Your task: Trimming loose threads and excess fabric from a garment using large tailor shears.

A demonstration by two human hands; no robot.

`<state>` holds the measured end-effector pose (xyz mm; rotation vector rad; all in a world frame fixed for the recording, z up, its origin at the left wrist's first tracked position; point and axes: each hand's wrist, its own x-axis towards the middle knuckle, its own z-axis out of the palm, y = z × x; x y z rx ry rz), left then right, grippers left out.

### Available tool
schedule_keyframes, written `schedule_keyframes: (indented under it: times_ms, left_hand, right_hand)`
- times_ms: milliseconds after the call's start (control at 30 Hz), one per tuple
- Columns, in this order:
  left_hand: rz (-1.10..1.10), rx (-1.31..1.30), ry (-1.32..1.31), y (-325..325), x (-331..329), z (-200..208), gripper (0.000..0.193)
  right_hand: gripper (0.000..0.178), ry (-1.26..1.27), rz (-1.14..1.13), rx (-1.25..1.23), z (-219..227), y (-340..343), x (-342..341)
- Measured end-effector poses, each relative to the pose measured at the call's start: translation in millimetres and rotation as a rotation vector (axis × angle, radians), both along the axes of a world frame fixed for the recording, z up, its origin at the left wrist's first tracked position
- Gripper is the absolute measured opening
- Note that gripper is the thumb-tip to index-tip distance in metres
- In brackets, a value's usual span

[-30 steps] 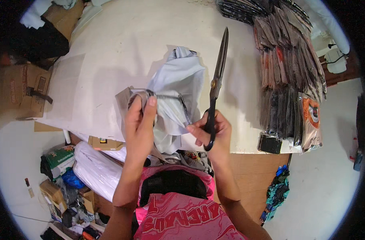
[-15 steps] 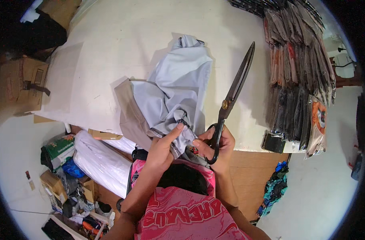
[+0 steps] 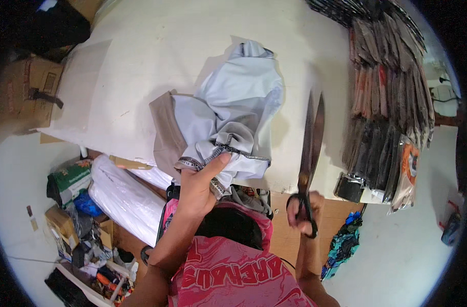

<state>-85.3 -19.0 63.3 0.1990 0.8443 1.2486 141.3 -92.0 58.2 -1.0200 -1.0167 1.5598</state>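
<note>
A light grey-blue garment [image 3: 238, 82] with a taupe panel [image 3: 168, 123] lies bunched on the white table. Dark stitched seams show on its turned-out folds near the table's front edge. My left hand [image 3: 198, 189] pinches the near end of the garment, thumb on top beside a seam. Off to the right, my right hand [image 3: 306, 212] is closed round the black handles of large scissors [image 3: 311, 148]. Their long dark blades point away from me over the table and look slightly blurred; the scissors are apart from the garment.
Stacks of plastic-wrapped folded garments [image 3: 377, 97] line the table's right side, with a small black box [image 3: 348, 188] at the near corner. Cardboard boxes [image 3: 28, 94] stand at the far left. White plastic-wrapped rolls [image 3: 123, 197] lie on the floor to the left of me.
My right hand has let go of the garment's edge and moved right and toward me with the scissors. My left hand keeps its hold on the cloth.
</note>
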Motion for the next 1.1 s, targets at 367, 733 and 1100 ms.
schedule_keyframes:
  times_ms: [367, 733, 1100]
  left_hand:
    - [0.035, 0.098, 0.137, -2, -12, 17, 0.022]
    - [-0.110, 0.279, 0.325, -9, -17, 12, 0.012]
    - [-0.181, 0.335, 0.376, -6, -21, 16, 0.013]
  right_hand:
    - [0.065, -0.014, 0.395, -0.034, -7, -39, 24]
    - [0.050, -0.122, 0.433, -0.067, 8, -28, 24]
    - [0.049, -0.177, 0.420, -0.074, 13, -23, 22]
